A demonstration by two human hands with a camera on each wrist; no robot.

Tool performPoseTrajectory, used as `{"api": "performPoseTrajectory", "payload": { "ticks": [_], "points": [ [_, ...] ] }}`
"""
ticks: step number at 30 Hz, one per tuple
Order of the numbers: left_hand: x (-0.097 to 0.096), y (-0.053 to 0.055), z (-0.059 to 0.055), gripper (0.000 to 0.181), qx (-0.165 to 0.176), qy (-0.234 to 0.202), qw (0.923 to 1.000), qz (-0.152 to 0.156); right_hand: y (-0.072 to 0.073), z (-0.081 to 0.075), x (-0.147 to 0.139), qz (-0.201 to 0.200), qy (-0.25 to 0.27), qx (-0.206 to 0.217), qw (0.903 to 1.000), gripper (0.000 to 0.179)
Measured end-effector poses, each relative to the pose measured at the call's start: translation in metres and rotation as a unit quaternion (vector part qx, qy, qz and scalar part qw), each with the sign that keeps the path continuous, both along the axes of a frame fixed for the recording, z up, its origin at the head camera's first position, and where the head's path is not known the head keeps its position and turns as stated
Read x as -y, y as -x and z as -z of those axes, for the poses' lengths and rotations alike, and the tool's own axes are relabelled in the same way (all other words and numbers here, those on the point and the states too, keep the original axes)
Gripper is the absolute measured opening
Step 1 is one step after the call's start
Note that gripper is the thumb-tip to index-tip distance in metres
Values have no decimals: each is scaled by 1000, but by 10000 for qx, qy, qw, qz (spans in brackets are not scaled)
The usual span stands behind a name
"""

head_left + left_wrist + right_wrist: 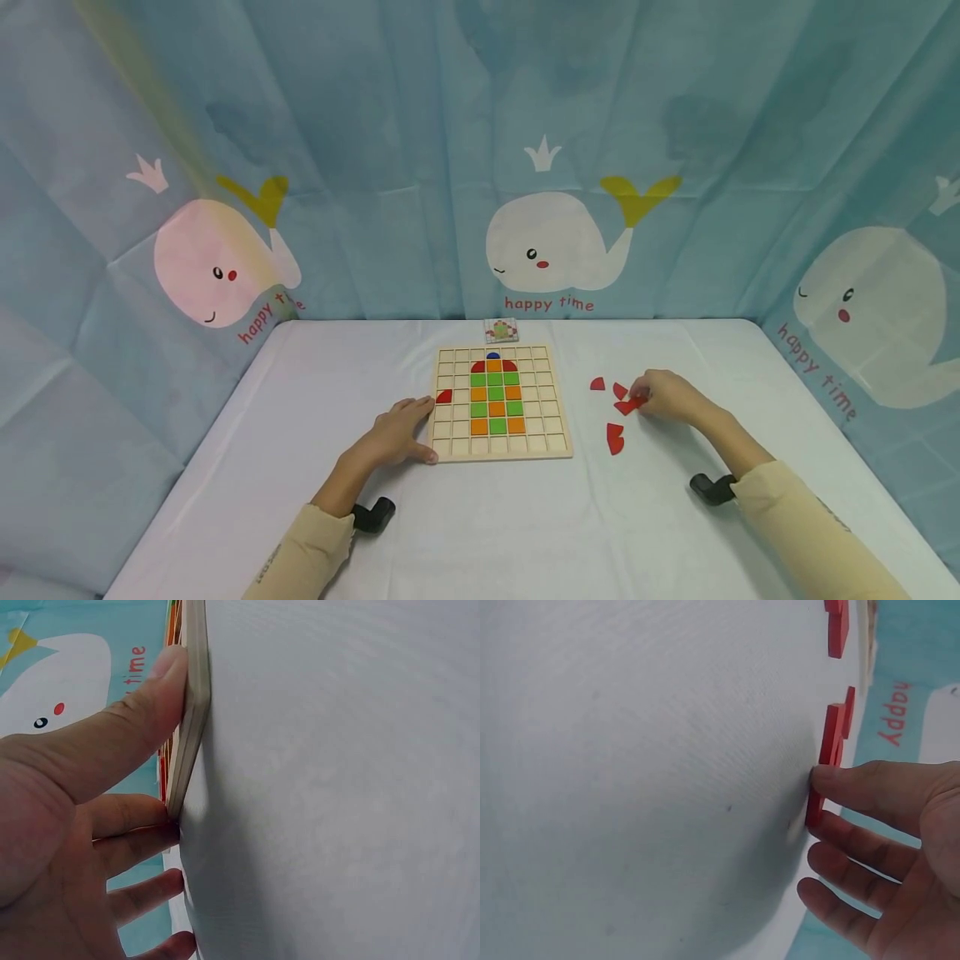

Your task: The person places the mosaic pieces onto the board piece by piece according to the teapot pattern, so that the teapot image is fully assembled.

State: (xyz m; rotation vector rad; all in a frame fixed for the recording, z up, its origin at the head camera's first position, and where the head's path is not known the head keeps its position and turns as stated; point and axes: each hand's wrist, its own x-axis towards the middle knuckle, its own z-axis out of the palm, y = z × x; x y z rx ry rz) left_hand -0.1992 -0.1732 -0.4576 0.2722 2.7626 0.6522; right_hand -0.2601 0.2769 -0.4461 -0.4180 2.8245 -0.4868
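Observation:
My left hand [399, 432] rests at the near-left corner of a wooden grid board [558, 417], fingers spread, thumb touching the rim; the left wrist view shows the thumb [146, 724] on the board edge [196, 697]. On the board, green and orange square tiles [496, 393] form a block topped by red quarter-circles and a blue piece [492, 356]. A lone red quarter-circle [444, 397] lies in the left column. Right of the board, my right hand [663, 395] pinches a red quarter-circle piece [814, 806] between thumb and index finger, close over the table.
Several loose red quarter-circle pieces [615, 438] lie between the board and my right hand. A small picture card [501, 330] sits behind the board. The white-covered table [525, 533] ends at a blue curtain [420, 250] printed with whales.

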Motion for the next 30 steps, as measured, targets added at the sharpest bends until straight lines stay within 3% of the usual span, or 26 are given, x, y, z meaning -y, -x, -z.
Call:
{"api": "performPoseTrajectory", "payload": {
  "ticks": [17, 30],
  "points": [
    [1, 2, 2, 99, 59, -5, 10000, -78, 5, -9, 2, 14, 222, -130, 9997, 26],
    [1, 2, 3, 99, 66, 14, 10000, -45, 10, -14, 30, 118, 436, -206, 9988, 28]
  ]
}}
